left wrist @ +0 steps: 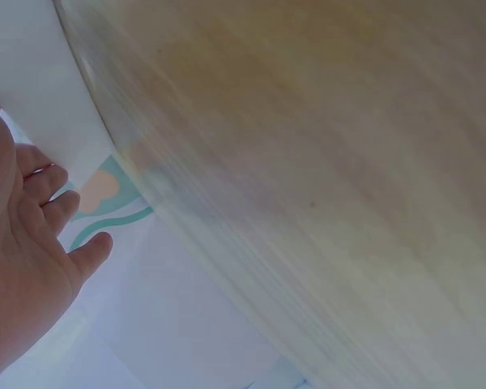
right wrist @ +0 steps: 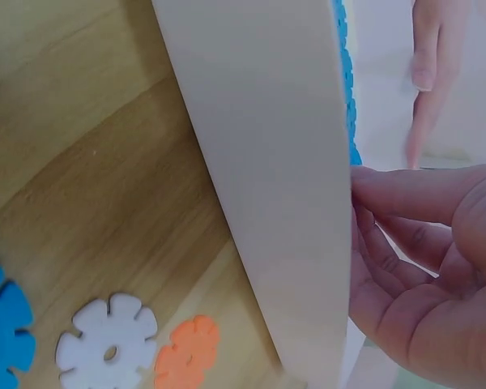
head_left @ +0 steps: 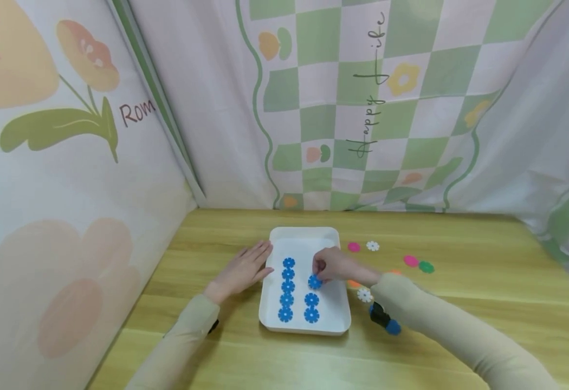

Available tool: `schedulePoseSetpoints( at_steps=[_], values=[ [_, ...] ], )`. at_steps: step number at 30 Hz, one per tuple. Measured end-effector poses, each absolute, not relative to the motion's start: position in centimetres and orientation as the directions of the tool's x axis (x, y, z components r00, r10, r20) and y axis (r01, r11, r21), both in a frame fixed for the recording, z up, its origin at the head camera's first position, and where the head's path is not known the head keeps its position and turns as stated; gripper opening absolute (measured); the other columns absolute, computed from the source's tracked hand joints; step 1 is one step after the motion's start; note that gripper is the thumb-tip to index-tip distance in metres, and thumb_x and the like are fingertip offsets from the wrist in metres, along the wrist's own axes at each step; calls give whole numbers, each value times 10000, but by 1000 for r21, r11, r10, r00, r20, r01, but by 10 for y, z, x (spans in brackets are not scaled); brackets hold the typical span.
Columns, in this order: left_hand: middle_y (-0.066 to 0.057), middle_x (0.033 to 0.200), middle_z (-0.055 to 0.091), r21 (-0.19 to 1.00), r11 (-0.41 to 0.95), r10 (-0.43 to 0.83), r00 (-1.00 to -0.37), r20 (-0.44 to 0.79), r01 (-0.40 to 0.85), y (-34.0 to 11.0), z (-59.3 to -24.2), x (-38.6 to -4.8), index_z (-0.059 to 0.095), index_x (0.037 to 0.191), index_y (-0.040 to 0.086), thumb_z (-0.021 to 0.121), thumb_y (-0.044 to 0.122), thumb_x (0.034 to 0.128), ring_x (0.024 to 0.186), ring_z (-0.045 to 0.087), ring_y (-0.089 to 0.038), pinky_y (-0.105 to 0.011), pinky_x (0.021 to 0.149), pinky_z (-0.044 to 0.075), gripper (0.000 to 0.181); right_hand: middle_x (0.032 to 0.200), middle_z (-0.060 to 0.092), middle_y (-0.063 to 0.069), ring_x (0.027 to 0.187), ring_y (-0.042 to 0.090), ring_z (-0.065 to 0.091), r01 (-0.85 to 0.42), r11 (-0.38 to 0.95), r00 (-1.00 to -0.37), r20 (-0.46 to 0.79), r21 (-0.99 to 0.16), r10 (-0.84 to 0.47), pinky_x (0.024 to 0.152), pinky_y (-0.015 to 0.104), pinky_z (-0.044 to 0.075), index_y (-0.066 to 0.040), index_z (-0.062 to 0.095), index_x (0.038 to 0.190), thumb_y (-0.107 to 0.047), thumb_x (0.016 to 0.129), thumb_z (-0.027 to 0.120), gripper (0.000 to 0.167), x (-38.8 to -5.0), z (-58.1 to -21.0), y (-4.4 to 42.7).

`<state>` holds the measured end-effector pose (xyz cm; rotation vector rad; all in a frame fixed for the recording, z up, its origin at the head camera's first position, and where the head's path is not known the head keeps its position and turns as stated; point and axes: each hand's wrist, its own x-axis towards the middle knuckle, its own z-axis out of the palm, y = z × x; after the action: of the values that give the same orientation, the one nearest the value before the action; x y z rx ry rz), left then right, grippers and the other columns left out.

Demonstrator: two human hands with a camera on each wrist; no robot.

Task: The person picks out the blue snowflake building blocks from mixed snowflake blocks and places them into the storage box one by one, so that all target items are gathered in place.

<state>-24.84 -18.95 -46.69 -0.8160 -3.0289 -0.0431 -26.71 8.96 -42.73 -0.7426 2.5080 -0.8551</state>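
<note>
A white tray (head_left: 304,328) lies on the wooden table, holding blue snowflake discs in two columns. Several discs (head_left: 286,287) form the left column; two more (head_left: 311,306) lie low in the right one. My right hand (head_left: 337,264) pinches another blue snowflake disc (head_left: 315,282) just above those two, over the tray. In the right wrist view the tray wall (right wrist: 267,178) hides that disc and the tips of some fingers. My left hand (head_left: 243,271) rests against the tray's left edge with fingers extended; in the left wrist view its fingers (left wrist: 61,212) touch no disc.
Right of the tray lie loose discs: pink (head_left: 354,247), white (head_left: 373,246), another white (head_left: 364,295), orange (right wrist: 188,356), a pink one (head_left: 411,261) beside a green one (head_left: 426,267), and blue (head_left: 393,327) partly behind a black wrist strap (head_left: 379,315). A patterned curtain (head_left: 362,124) hangs behind the table.
</note>
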Motion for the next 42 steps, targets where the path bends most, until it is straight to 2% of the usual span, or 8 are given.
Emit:
schedulePoseSetpoints(
  at_steps=[11, 22, 27, 38, 42],
  values=[
    [-72, 1652, 240, 8, 863, 504, -863, 20, 504, -189, -466, -249, 249, 1571, 79, 335, 502, 1061, 1534, 253, -255, -496, 1226, 300, 669, 801, 669, 85, 697, 136, 619, -327, 711, -785, -240, -622, -571, 651, 256, 594, 19, 671, 854, 60, 837, 682, 46, -267, -428, 85],
    [-85, 1650, 251, 22, 864, 502, -865, 21, 502, -188, -466, -249, 269, 1566, 71, 358, 480, 1061, 1532, 256, -270, -497, 1227, 298, 655, 817, 661, 56, 730, 149, 635, -270, 741, -795, -292, -615, -532, 690, 276, 598, -17, 675, 879, 29, 873, 683, 47, -267, -431, 79],
    [-76, 1653, 242, 17, 866, 499, -866, 14, 499, -188, -465, -249, 253, 1570, 78, 336, 499, 1061, 1535, 248, -261, -493, 1231, 290, 666, 811, 663, 51, 713, 141, 637, -275, 747, -798, -289, -605, -528, 669, 262, 585, -36, 673, 868, 29, 868, 686, 66, -266, -431, 76],
    [-78, 1648, 256, 12, 864, 503, -864, 24, 504, -189, -467, -250, 270, 1566, 78, 344, 489, 1062, 1529, 265, -265, -495, 1226, 302, 655, 809, 667, 65, 717, 148, 641, -290, 737, -798, -270, -611, -538, 678, 274, 593, 2, 678, 885, 35, 868, 686, 38, -265, -431, 75],
    [-79, 1646, 265, 9, 864, 503, -864, 24, 504, -190, -468, -250, 279, 1565, 79, 351, 484, 1062, 1528, 271, -265, -492, 1225, 305, 650, 796, 664, 52, 709, 128, 604, -328, 736, -801, -239, -593, -550, 655, 237, 545, -9, 686, 873, 33, 852, 698, 48, -266, -431, 75]
  ],
)
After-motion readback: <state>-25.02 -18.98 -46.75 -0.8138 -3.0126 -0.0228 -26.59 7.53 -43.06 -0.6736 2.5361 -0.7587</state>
